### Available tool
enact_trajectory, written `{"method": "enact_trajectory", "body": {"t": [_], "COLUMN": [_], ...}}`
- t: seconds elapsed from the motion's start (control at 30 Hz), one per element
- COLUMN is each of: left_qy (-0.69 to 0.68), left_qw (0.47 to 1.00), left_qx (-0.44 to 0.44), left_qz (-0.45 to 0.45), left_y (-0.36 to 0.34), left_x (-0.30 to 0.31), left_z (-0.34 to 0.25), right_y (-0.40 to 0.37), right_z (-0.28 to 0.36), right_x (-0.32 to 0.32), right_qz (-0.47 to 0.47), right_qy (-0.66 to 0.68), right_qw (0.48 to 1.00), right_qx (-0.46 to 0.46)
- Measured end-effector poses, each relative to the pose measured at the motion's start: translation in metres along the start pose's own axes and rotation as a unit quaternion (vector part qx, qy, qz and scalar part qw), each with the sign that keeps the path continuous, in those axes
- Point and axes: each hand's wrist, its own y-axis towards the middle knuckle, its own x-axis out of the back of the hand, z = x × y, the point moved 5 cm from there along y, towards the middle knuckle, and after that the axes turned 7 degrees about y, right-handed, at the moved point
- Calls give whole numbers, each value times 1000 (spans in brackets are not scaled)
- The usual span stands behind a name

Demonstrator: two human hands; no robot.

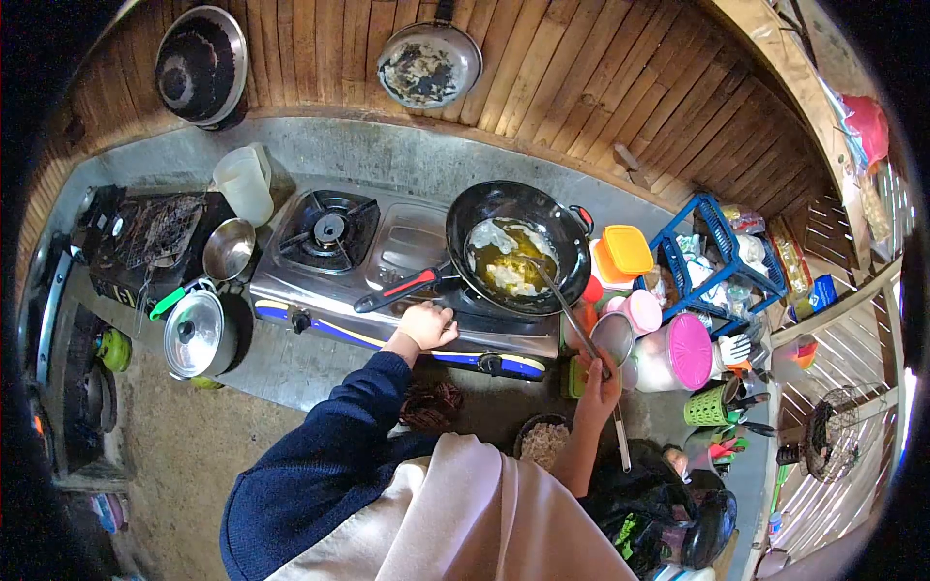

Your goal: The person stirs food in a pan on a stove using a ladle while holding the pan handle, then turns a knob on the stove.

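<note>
A black wok [462, 246] sits on the right burner of a two-burner gas stove [407, 242]. Yellowish oil and pale pieces of food [513, 279] lie in its bottom. My right hand [598, 384] is closed around the handle of a long metal spatula [572, 318], whose far end dips into the food. At the stove's front edge rests my left hand [429, 325], its fingers curled with nothing visible in them. Just beyond it is the wok's red and black handle [407, 286], which it does not appear to grip.
A lidded pot [199, 334], small saucepan [230, 250] and pale plastic jug [244, 184] stand left of the stove. To the right are an orange-lidded container [628, 251], a pink-lidded tub [690, 351] and a blue rack [712, 257]. A bowl [544, 441] is near my right forearm.
</note>
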Motion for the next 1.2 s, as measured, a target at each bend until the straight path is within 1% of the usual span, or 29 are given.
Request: {"method": "enact_trajectory", "body": {"t": [0.07,0.13,0.17,0.27,0.33,0.37,0.43,0.57,0.63,0.67,0.73,0.77,0.83,0.93,1.03,1.07,1.13,1.2], "left_qy": [-3,-6,-2,1,0,-3,-5,-6,-8,-7,-7,-6,-7,-5,-4,-5,-6,-3], "left_qw": [1000,1000,1000,1000,1000,1000,1000,1000,1000,1000,1000,1000,1000,1000,1000,1000,1000,1000], "left_qx": [-1,-2,-2,1,2,-1,-3,1,-1,-1,-2,-2,-3,-2,-2,-4,1,2], "left_qz": [1,1,10,18,16,16,15,17,14,5,-2,-3,-9,-14,-12,-12,-13,-8], "left_y": [0,1,1,1,1,1,1,0,0,0,0,0,0,0,0,0,0,0], "left_x": [1,3,5,7,6,6,5,2,1,3,3,2,1,2,-2,-2,0,1], "left_z": [0,-1,-1,-2,-2,-2,-1,0,0,0,-1,0,0,0,1,0,0,0], "right_y": [5,11,15,28,35,35,34,22,13,9,3,0,-6,-16,-23,-24,-28,-31], "right_z": [-6,-15,-22,-35,-33,-33,-31,-15,-4,-4,0,4,14,38,45,49,57,53], "right_x": [-6,-14,-18,-31,-42,-42,-45,-41,-35,-32,-22,-19,-11,-2,10,13,17,32], "right_qz": [8,41,41,57,103,104,108,121,93,92,61,58,51,56,40,38,41,33], "right_qy": [-1,-24,-23,-33,-40,-40,-91,-111,-68,-69,-48,-49,-84,-124,-128,-129,-128,-133], "right_qw": [1000,999,999,998,992,992,988,985,993,993,997,997,995,991,991,991,991,991], "right_qx": [6,-17,-16,9,60,59,60,47,-2,-4,29,29,-6,-6,-16,-15,16,12]}}
